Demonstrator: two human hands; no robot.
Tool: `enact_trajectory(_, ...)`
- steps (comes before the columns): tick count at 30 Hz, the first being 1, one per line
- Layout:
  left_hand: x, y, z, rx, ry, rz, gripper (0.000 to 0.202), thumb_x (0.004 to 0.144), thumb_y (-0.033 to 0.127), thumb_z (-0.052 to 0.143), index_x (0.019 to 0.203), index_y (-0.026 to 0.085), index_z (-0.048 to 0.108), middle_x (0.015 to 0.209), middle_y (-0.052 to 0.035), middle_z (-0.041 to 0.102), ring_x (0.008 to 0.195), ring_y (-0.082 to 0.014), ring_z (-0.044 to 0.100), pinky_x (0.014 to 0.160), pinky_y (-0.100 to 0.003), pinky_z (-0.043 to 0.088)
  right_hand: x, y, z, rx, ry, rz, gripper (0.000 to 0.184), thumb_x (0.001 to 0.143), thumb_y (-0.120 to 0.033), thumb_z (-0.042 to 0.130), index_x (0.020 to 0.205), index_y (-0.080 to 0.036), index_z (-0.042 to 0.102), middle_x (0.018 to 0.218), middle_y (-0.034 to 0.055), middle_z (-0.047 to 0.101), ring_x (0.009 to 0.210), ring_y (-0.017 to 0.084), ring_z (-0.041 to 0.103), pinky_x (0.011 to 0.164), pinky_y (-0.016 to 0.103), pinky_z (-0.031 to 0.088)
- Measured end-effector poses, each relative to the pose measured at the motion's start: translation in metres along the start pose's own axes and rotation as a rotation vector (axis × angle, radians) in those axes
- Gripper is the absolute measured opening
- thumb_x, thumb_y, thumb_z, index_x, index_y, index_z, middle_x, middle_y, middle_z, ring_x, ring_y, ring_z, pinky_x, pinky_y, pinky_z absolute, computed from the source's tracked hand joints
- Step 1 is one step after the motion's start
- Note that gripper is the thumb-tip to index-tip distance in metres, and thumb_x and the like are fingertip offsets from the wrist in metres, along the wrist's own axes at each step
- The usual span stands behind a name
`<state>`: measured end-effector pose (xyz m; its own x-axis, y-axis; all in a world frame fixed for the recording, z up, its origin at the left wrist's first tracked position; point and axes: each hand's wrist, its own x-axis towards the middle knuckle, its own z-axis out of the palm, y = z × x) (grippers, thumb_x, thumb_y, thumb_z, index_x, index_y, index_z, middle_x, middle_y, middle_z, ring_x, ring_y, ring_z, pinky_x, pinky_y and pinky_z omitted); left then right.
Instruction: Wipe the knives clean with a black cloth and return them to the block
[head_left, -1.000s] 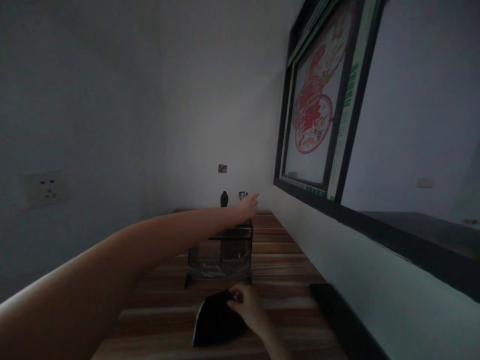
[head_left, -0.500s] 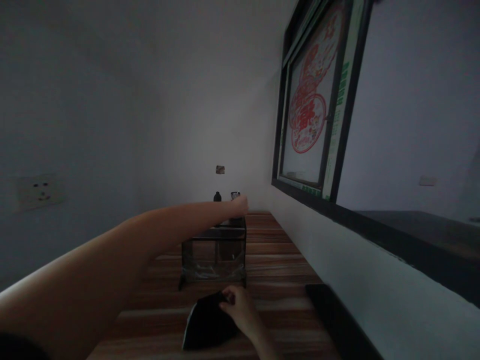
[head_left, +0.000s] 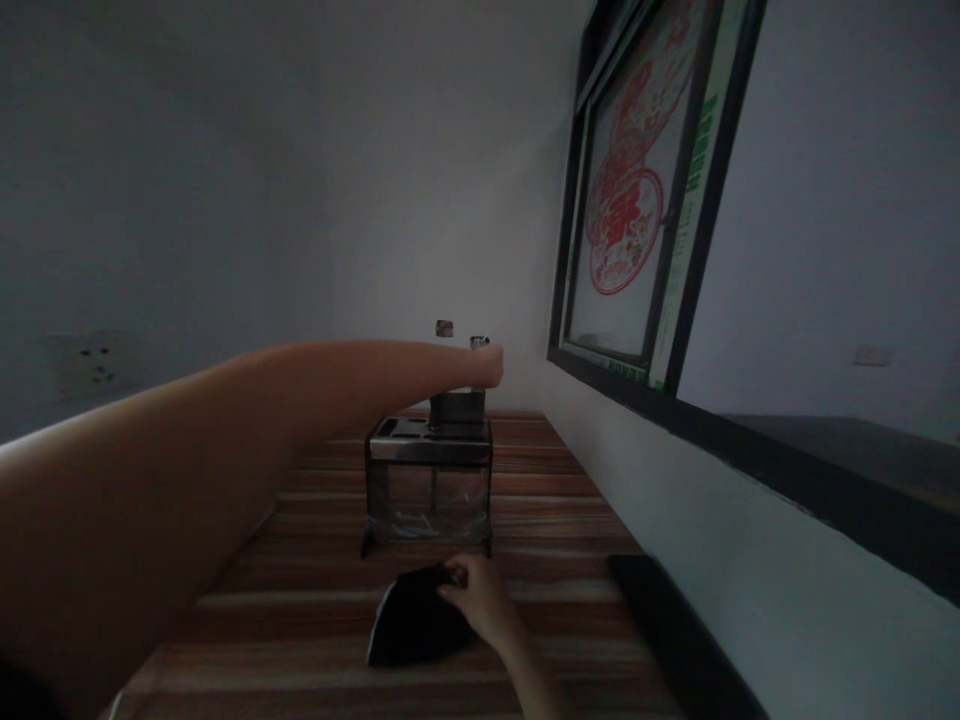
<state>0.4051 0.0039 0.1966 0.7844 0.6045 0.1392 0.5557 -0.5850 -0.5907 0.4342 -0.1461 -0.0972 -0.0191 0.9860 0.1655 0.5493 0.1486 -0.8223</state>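
The room is dim. My left arm stretches forward over a clear glass box with a metal top (head_left: 428, 480) that stands on the wooden counter (head_left: 315, 590). My left hand (head_left: 486, 366) is closed above a metal piece (head_left: 456, 406) rising from the box's top; what the fingers grip is hidden. A small shiny object (head_left: 479, 343) shows just above that hand. Nearer to me, my right hand (head_left: 477, 598) pinches the edge of a black cloth (head_left: 411, 625) lying flat on the counter.
A dark flat object (head_left: 675, 640) lies along the counter's right edge by the wall. A black-framed window with a red paper cutting (head_left: 637, 200) fills the right wall. A wall socket (head_left: 82, 365) sits at left, and a small tag (head_left: 444, 328) on the far wall.
My left arm has risen and the hand closed above the box's top. The metal top of the box has come into view. My right hand stays on the black cloth.
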Motion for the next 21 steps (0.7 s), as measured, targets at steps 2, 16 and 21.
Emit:
enact_trajectory(2, 0.0, -0.008, -0.015, 0.06, 0.004, 0.002, 0.018, 0.058, 0.001, 0.063, 0.061, 0.018, 0.069, 0.071, -0.012, 0.069, 0.084, -0.0271, 0.059, 0.072, -0.037, 0.04, 0.0, 0.0, 0.0, 0.001, 0.0, -0.002, 0.028, 0.065, -0.011, 0.069, 0.093, -0.019, 0.07, 0.088, 0.0045, 0.069, 0.086, 0.02, 0.064, 0.078, 0.027, 0.046)
enact_trajectory(16, -0.029, -0.075, -0.12, 0.276, 0.041, -0.178, 0.018, 0.058, 0.01, 0.06, 0.072, 0.014, 0.071, 0.078, -0.0106, 0.068, 0.096, -0.0295, 0.054, 0.088, -0.042, 0.034, 0.004, 0.006, 0.001, 0.037, -0.015, -0.008, 0.029, 0.064, -0.012, 0.071, 0.093, -0.016, 0.07, 0.089, 0.0061, 0.069, 0.085, 0.02, 0.063, 0.076, 0.028, 0.047)
enact_trajectory(21, -0.066, -0.108, -0.142, 0.324, 0.075, -0.295, 0.026, 0.066, 0.012, 0.059, 0.089, 0.008, 0.069, 0.096, -0.0146, 0.065, 0.104, -0.0322, 0.052, 0.091, -0.045, 0.033, 0.006, 0.01, 0.001, 0.049, -0.042, -0.004, 0.031, 0.062, -0.017, 0.073, 0.092, -0.016, 0.07, 0.088, 0.006, 0.069, 0.085, 0.021, 0.063, 0.076, 0.028, 0.046)
